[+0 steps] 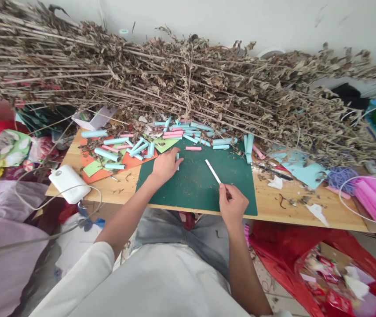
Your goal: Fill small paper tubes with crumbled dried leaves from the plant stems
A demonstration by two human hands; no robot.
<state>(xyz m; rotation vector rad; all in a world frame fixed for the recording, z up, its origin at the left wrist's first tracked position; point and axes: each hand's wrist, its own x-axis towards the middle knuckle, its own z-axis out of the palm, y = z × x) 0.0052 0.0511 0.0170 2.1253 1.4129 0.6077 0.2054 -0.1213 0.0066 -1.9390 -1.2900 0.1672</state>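
Note:
On the dark green cutting mat (194, 193), my right hand (234, 203) pinches one end of a slim white stick (213, 171), which points up and to the left. My left hand (166, 167) rests at the mat's upper left, thumb and fingers closed around a short light-blue paper roll (177, 161), mostly hidden by them. Just beyond the mat's top edge lie many more blue paper rolls (220, 141) and pink ones, among them a pink roll (193, 149) on the mat itself.
Dried leafy stalks (188, 79) cover the back of the wooden table (306, 211). A white power bank-like box (69, 184) with a cable sits at left. Right of the mat are a black pen-like tool (276, 172), purple yarn (341, 179) and a red bag (283, 251) below.

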